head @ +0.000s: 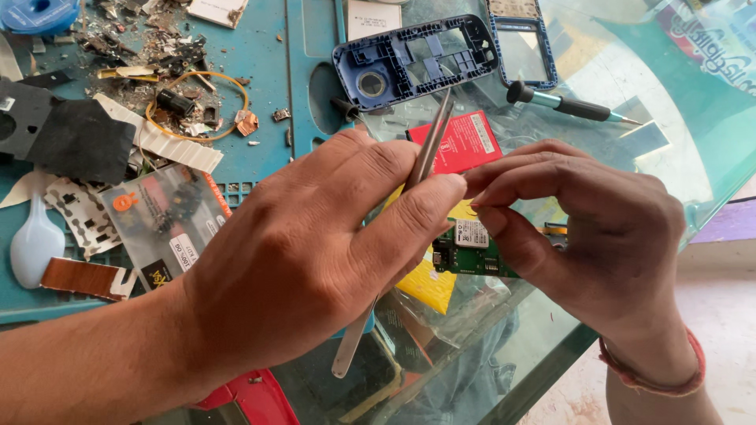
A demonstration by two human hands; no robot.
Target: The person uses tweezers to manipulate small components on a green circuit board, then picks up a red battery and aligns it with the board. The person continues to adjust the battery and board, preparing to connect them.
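The left hand (315, 260) grips slim metal tweezers (429, 145), tips hidden behind its fingers, while the right hand (583, 228) pinches a small green circuit board (466, 250) above the glass table's (709, 149) near edge. Board work looks underway; steady, fine placement seems needed next.
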